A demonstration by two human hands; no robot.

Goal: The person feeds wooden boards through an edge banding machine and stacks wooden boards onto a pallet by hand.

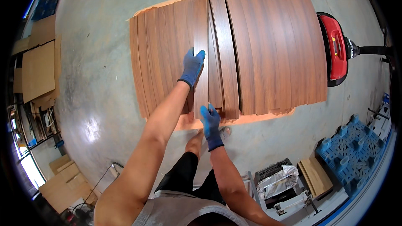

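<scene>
A long, narrow brown wood-grain board (201, 25) lies lengthwise above a stack of like boards. Blue-gloved, my left hand (193, 68) grips it about midway, the thumb over its upper face. My right hand (210, 124), in a matching glove, closes on the near end of the same board; its fingertips are partly hidden. Just right of it rests another narrow board (224, 37), a gap between the two. Wider rows of boards spread out on the left (163, 58) and on the right (272, 46).
Orange-brown sheeting (188, 122) shows under the stack's edges. A red and black pallet truck (337, 50) stands against the right side. Cardboard sheets (38, 72) lean at the left. At the lower right are a blue plastic pallet (356, 146) and wood pieces (316, 175).
</scene>
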